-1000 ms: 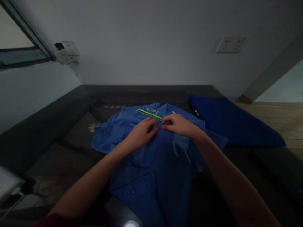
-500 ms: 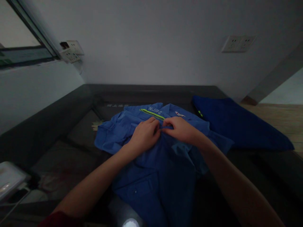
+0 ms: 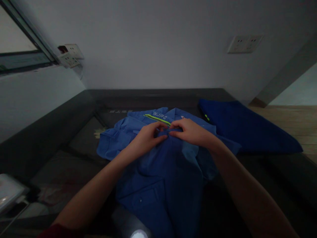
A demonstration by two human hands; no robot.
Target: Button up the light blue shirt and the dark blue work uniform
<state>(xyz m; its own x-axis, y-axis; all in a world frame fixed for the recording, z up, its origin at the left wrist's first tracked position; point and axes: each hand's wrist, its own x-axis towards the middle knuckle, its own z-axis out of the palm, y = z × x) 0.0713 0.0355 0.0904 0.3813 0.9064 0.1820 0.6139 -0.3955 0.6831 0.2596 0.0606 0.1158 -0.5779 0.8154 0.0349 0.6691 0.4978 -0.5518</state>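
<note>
A blue work uniform lies spread on a dark surface. Its upper part carries the letters NJPG above a yellow-green stripe, and lower down there is a flap pocket with a small stud. Near the middle of the garment, my left hand pinches a fold of the cloth between thumb and fingers. Right beside it my right hand pinches the same fold, its fingertips almost meeting the left ones. The cloth directly under both hands is partly hidden.
A darker blue folded cloth rests to the right on the dark table. At lower left sits a white device with a cable. Wall sockets are beyond, and a bright round light shows at the bottom edge.
My left fingers have opened out from a tighter curl and still pinch the fold. My right hand has shifted slightly and partly covers the small white badge. The view has moved a little.
</note>
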